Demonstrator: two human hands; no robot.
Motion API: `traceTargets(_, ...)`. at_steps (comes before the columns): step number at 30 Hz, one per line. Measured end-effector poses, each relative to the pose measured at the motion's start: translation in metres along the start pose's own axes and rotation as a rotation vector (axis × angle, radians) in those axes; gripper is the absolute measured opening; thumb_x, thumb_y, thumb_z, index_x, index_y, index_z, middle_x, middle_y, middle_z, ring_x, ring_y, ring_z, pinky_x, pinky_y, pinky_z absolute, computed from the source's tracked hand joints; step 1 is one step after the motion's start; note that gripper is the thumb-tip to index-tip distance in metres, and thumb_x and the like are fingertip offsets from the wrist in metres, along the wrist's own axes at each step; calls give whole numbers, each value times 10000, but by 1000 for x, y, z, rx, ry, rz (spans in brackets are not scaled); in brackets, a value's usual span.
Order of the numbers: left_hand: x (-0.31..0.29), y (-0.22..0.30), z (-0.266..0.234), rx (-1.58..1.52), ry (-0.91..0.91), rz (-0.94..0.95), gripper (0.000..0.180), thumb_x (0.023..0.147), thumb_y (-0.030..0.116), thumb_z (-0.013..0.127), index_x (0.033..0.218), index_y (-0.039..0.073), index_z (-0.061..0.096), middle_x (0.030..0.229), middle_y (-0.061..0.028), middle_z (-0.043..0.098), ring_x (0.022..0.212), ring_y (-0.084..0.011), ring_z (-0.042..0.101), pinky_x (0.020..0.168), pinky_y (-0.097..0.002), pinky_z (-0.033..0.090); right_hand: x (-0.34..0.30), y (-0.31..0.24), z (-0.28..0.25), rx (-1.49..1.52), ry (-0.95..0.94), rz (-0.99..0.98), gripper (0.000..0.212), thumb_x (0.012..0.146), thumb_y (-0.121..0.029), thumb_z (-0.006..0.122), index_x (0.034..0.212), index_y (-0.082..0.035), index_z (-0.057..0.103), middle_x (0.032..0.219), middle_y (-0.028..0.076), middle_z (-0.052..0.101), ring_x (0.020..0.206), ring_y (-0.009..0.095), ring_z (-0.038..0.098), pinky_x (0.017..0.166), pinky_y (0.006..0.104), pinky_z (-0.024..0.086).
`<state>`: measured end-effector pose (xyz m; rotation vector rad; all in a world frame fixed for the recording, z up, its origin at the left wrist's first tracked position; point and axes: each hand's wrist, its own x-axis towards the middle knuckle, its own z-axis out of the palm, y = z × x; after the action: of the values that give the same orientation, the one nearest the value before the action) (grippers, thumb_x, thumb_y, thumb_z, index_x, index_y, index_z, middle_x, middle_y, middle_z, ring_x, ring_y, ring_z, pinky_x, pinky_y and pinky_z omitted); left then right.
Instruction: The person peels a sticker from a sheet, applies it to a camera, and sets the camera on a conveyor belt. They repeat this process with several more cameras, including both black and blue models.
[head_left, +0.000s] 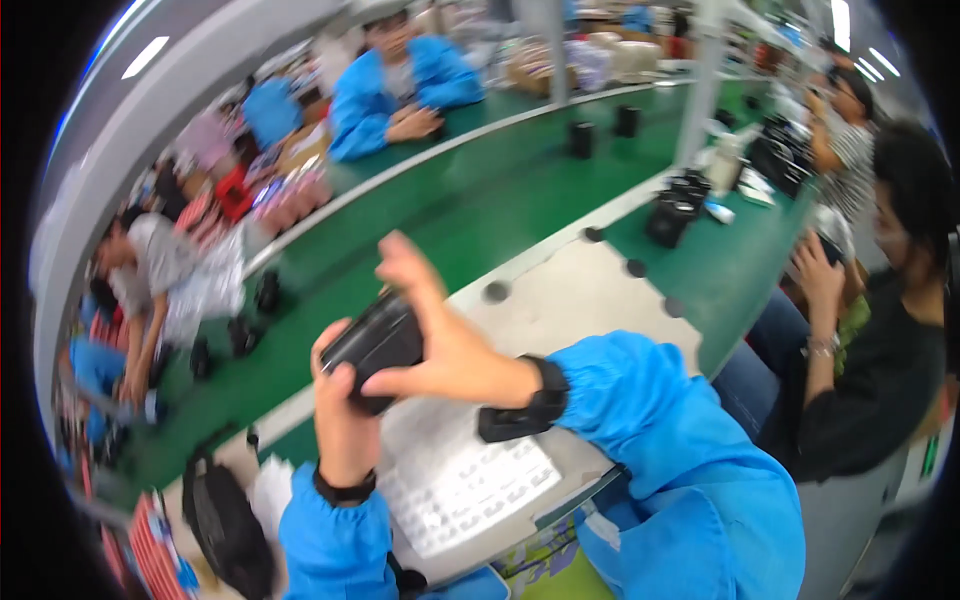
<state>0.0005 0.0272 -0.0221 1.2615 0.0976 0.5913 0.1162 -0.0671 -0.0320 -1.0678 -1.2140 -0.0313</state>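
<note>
A black box-shaped device (385,345), rounded and slightly blurred, is held tilted in front of me above the bench. My left hand (347,425) grips its left end, with the thumb on the near side. Around the right end curves my right hand (445,345), its thumb along the near edge and its forefinger raised past the far edge. Its other fingers are hidden behind the device. Black bands circle both wrists, and a dark block hangs at the right one. Beneath my hands lies a white sheet or tray (465,490) with rows of small greyish shapes.
Beyond the bench runs a green conveyor belt (450,220) carrying several black units (580,140). A black pouch (225,520) lies at my left. Black devices (680,205) stand on the right-hand table. Co-workers sit across the belt and close on my right; a white post (700,90) rises there.
</note>
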Motion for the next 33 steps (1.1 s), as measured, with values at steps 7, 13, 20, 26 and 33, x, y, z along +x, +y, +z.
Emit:
traceTargets(7,-23,24,-2,-218,-68,-23,465,854,221,450,1256,114,241,1179,-164,432,1016,-280,531,713,-432,528,-2,-41,6,389,8,271,646,785,-30,580,1336,-49,244,1292,142,356,1150,220,399,950,337,334)
traceTargets(13,-30,32,-9,-166,-75,26,390,874,173,423,1219,103,254,1151,-159,445,991,-258,546,717,-405,528,-1,-57,-8,301,120,293,374,790,15,538,1153,-9,450,1128,119,491,1022,162,469,832,277,390)
traceTargets(20,-27,28,-6,2,-41,-28,434,830,260,478,1174,116,257,1160,-191,449,965,-308,560,659,-410,541,1,-76,-18,273,-177,506,57,778,50,592,823,28,564,818,43,574,705,54,519,610,182,413)
traceTargets(26,-28,24,-5,-24,-44,-53,424,832,193,491,1174,115,254,1139,-176,465,954,-285,566,672,-387,541,2,-71,-13,158,-151,569,54,763,33,598,795,33,555,742,62,584,636,75,523,567,187,416)
traceTargets(33,-29,19,-4,22,-68,51,534,760,15,589,1173,108,262,1125,-146,461,959,-236,552,709,-339,524,1,-69,-9,58,-149,472,55,757,42,609,781,32,560,740,60,585,636,74,527,562,181,414)
